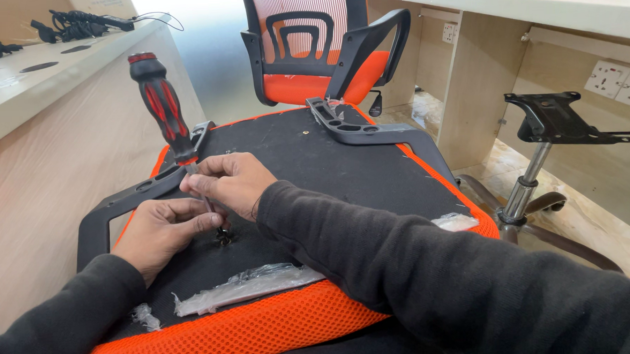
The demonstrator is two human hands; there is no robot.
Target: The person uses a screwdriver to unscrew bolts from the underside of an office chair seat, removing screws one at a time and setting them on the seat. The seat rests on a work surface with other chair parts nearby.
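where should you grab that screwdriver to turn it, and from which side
Grip the red-and-black handle, coming from above: the screwdriver stands nearly upright, tilted left, handle free at the top. Its thin shaft is low, pinched between the left hand and right hand.

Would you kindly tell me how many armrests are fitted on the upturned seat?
2: the left armrest beside the left hand, and the right armrest at the seat's far edge. Others may be out of view.
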